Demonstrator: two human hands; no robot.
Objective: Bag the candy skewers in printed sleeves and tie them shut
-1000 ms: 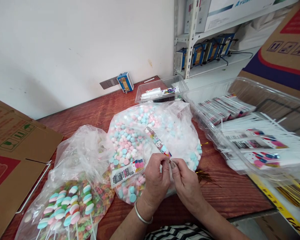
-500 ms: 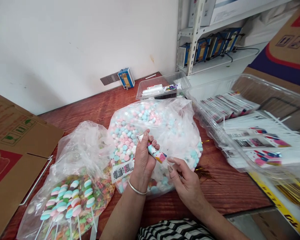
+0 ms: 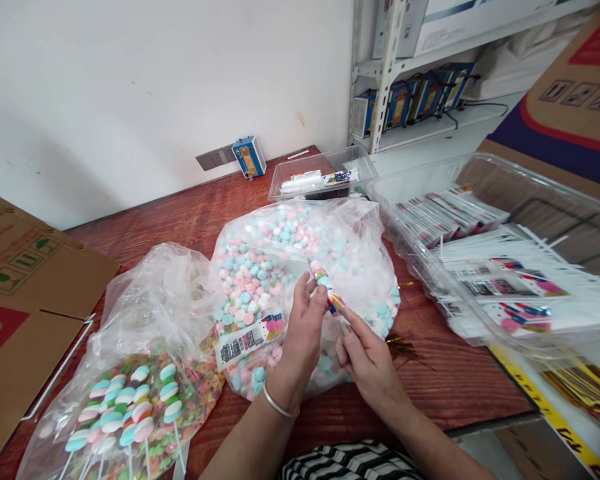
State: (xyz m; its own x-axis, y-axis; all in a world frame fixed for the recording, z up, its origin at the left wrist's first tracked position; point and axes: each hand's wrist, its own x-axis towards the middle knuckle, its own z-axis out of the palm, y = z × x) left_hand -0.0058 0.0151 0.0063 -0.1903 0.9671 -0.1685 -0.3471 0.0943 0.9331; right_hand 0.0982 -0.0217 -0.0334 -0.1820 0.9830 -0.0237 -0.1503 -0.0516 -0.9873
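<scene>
My left hand (image 3: 306, 319) is closed around a marshmallow stick in a printed clear wrapper (image 3: 322, 275), its top end pointing up and away. At the lower end of that wrapper, the fingers of my right hand (image 3: 367, 360) pinch together; the stick itself is mostly hidden there. Both hands are above a large clear bag of pink, blue and white marshmallows (image 3: 247, 270). A flat printed wrapper (image 3: 250, 339) lies on the bag, left of my left wrist. Several unwrapped marshmallow sticks (image 3: 143, 407) rest on a bag of colourful gummy candy (image 3: 200, 393) at lower left.
A clear plastic tray (image 3: 420, 267) at right holds stacked wrappers (image 3: 445, 217) and white sticks. Behind the marshmallows is a smaller clear box (image 3: 280, 193) with white tubes. Cardboard boxes (image 3: 40, 267) flank the wooden table (image 3: 145, 223). Gold ties (image 3: 585, 393) lie at right.
The wrapped stick has moved up and right with both hands, and more of its top shows. The flat wrapper's coloured end is now uncovered. My view has shifted slightly.
</scene>
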